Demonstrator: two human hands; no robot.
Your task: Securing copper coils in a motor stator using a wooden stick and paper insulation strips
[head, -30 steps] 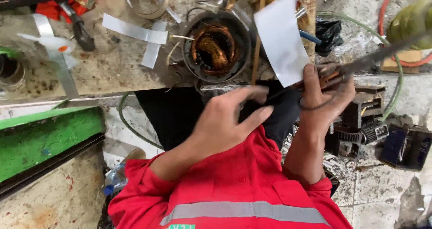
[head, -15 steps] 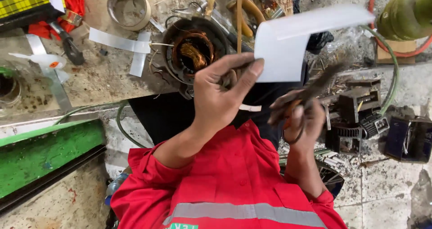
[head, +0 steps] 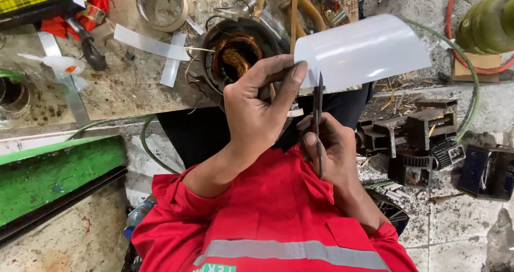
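My left hand [head: 257, 109] pinches the lower left edge of a curved white plastic sheet [head: 369, 50] between thumb and fingers. Below and to its right, my right hand [head: 329, 151] grips dark scissors [head: 318, 103], blades pointing up and meeting the sheet's lower edge beside my left thumb. Both hands are held above my lap in red work clothes. Behind my left hand, a motor stator with copper windings [head: 235, 52] sits at the edge of the workbench [head: 123, 90], partly hidden.
White cut strips [head: 152, 44] and a round tin [head: 160, 4] lie on the bench. A green beam [head: 53, 175] is at the left. Black motor parts [head: 415, 138] sit on the floor at right, with a green cylinder [head: 490, 23] and an orange hose [head: 452, 15] beyond.
The sheet has swung from upright to lying wide across the right. My left hand took its edge, and my right hand brought the scissors up to the sheet's lower edge.
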